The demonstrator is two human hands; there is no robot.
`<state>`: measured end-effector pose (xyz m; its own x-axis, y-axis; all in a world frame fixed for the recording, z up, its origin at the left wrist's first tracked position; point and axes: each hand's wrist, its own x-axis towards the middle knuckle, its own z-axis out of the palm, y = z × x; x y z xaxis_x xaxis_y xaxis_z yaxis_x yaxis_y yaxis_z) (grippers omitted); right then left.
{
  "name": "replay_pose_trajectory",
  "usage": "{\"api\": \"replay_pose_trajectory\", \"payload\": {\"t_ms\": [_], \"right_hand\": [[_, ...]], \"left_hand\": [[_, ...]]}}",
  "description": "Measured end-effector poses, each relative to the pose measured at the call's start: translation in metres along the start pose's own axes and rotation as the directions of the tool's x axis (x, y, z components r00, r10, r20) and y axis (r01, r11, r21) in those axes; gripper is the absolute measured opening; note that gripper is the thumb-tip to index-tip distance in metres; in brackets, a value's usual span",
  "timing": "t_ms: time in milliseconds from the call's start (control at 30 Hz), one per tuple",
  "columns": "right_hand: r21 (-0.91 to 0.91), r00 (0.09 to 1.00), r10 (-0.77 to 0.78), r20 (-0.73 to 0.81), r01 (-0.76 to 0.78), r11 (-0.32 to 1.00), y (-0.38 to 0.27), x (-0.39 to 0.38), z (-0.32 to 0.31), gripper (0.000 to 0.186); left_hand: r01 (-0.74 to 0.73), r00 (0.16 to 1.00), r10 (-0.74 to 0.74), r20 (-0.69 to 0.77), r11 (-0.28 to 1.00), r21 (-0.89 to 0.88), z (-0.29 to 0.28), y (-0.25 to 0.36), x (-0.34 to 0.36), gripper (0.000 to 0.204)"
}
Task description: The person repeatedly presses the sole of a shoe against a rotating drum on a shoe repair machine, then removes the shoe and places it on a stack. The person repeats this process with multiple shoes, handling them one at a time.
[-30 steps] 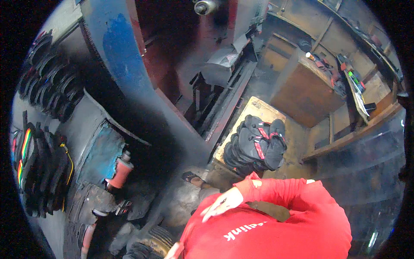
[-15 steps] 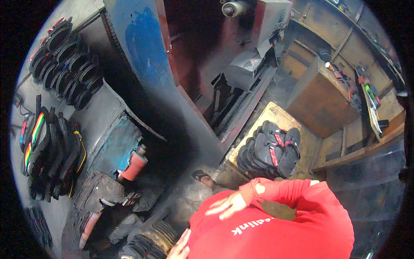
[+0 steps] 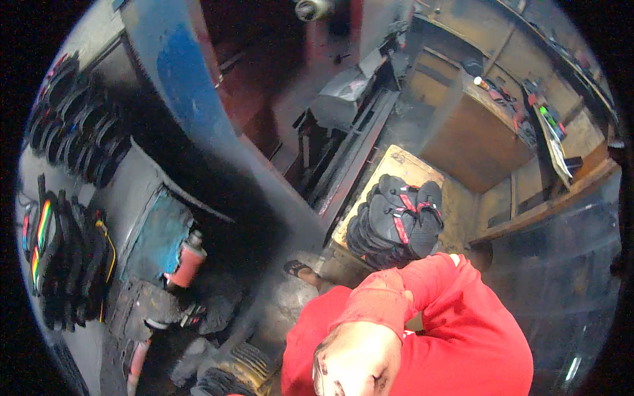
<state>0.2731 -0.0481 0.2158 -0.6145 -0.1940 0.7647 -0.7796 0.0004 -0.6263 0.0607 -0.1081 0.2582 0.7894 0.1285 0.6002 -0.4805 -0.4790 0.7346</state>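
My right hand (image 3: pixel 356 363) is raised close to the camera at the bottom centre. It is grimy, its back is turned to me, and the red sleeve (image 3: pixel 422 284) is bent across my red shirt (image 3: pixel 475 350). Whether its fingers hold anything is hidden. My left hand is out of sight. The nearest objects are a stack of black flip-flops with red straps (image 3: pixel 396 221), which lies on a pale wooden board (image 3: pixel 403 165) just beyond my arm. My sandalled foot (image 3: pixel 300 269) rests on the dark floor.
A big blue and dark red machine (image 3: pixel 188 99) rises ahead. Black soles (image 3: pixel 79 132) and striped ones (image 3: pixel 46 257) hang on the left wall. A red canister (image 3: pixel 187 264) stands by a teal panel. A wooden workbench (image 3: pixel 475 138) with small items is on the right.
My right hand has left my chest and come up close to the camera. The left hand, seen low at the edge before, has gone out of view. The view shifted slightly.
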Motion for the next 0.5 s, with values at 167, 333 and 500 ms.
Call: {"api": "replay_pose_trajectory", "payload": {"t_ms": [167,333,500], "right_hand": [[-0.678,0.941,-0.046,-0.336,-0.208,0.705,-0.032,-0.010,-0.004,0.025],[-0.737,0.743,-0.234,-0.627,-0.469,0.487,-0.077,-0.002,-0.013,0.018],[-0.568,0.563,-0.269,-0.781,-0.463,0.680,-0.104,0.027,0.001,0.024]], "left_hand": [[0.033,0.998,-0.042,0.055,0.986,0.164,-0.014,0.014,0.022,0.036],[0.075,0.968,0.061,-0.242,0.854,0.515,-0.038,0.026,0.030,0.013],[0.113,0.726,0.271,-0.632,0.860,0.498,-0.027,0.031,0.025,0.008]]}}
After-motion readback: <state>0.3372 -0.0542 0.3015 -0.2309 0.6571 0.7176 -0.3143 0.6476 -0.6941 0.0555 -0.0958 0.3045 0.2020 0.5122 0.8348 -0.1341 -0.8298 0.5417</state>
